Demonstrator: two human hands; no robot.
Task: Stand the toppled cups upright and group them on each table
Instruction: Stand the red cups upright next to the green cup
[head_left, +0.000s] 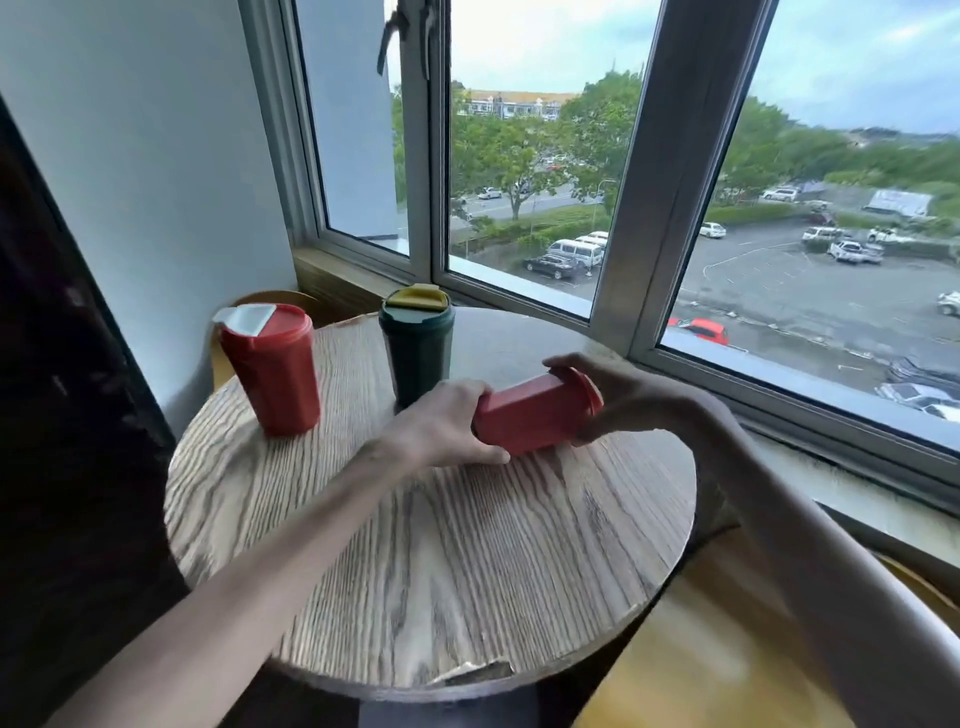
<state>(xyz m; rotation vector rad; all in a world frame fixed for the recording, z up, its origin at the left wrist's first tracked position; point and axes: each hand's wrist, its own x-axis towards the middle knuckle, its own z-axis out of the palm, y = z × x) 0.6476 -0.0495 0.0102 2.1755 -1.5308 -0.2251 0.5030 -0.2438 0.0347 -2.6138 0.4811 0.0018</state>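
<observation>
A red cup (535, 413) lies on its side near the middle of the round wooden table (431, 561), its lid end pointing right. My left hand (447, 428) grips its base end, and my right hand (597, 387) curls over its lid end. At the table's far left a second red cup with a white flip lid (272, 366) stands upright. A dark green cup with a yellow lid (417, 345) stands upright behind my left hand.
A large window (545, 197) and its sill run along the far and right side of the table. A yellow wooden chair (691, 670) sits at the lower right, and another chair back (260, 304) shows behind the left red cup. A white wall stands at left.
</observation>
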